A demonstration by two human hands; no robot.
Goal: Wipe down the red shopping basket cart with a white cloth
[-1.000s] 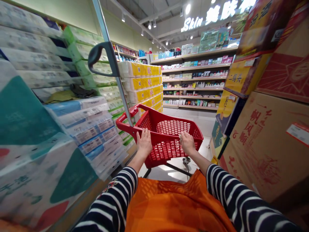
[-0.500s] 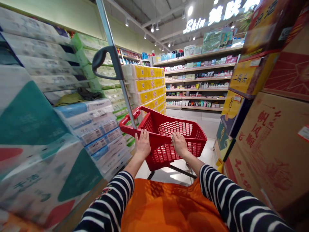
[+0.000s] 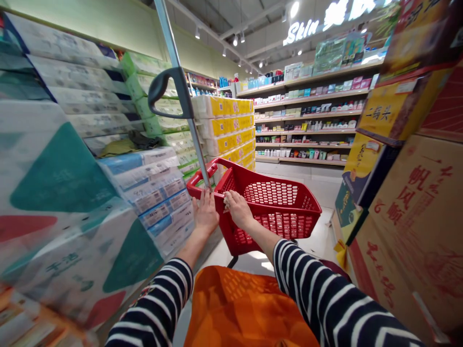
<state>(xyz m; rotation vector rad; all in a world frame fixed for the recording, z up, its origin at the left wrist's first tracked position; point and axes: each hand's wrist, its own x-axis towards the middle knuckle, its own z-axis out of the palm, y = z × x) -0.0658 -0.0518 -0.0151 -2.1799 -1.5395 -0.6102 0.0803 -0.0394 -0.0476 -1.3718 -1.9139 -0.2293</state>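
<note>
A red plastic basket on a wheeled frame stands in the aisle in front of me. My left hand grips the near rim at its left corner, right by the foot of the metal pull-handle pole. My right hand sits closed on the same rim just to the right, a small pale scrap pinched in its fingers. An orange basket lies close under my striped sleeves.
Stacked tissue packs fill the left side, with yellow packs further down. Big cardboard cartons wall the right side. Shelves of bottles stand across the aisle end. Pale floor shows beside the basket.
My right hand has slid left along the rim, from the middle to beside my left hand. The red basket has swung a little right and the view has moved forward.
</note>
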